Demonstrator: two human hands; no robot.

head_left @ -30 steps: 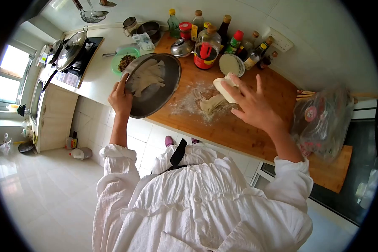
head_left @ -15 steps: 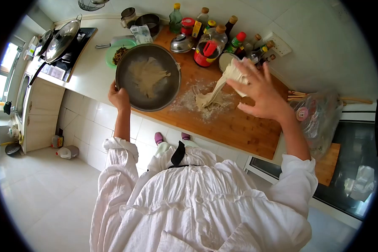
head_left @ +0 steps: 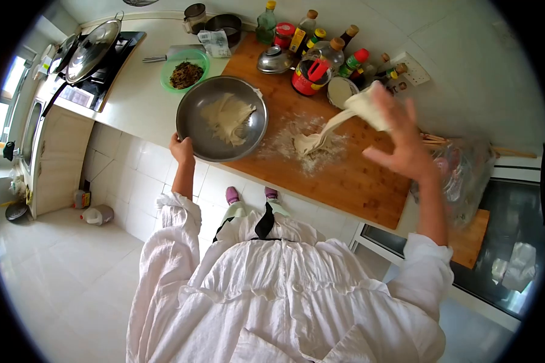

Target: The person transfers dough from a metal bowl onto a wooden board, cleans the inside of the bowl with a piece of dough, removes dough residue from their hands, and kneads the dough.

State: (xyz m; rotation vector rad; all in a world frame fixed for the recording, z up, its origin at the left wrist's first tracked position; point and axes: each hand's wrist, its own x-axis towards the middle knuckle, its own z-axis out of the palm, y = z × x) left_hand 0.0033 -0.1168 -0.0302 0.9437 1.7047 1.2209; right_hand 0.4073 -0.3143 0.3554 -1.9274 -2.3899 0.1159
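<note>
My left hand (head_left: 182, 151) grips the near left rim of a grey metal bowl (head_left: 191, 124), which is tilted toward me at the left end of the wooden board. A flattened patch of pale dough (head_left: 227, 120) sticks to its bottom. On the right, my right hand (head_left: 407, 144) is raised over the board with its fingers spread. A long piece of soft dough (head_left: 333, 125) clings to that hand and hangs down to the board, where its lower end rests in scattered flour (head_left: 313, 163). Part of the dough is hidden behind the fingers.
A wooden board (head_left: 357, 187) covers the counter. Along its back stand several sauce bottles (head_left: 303, 36), a metal lid (head_left: 275, 59) and a round container of white powder (head_left: 341, 92). A green bowl of dark chopped filling (head_left: 186, 74) is at left. Plastic bags (head_left: 460, 181) lie at right.
My right hand has moved to the right, drawing the upper part of the dough with it. The view has shifted slightly, and the bowl is tipped more toward me, still in my left hand.
</note>
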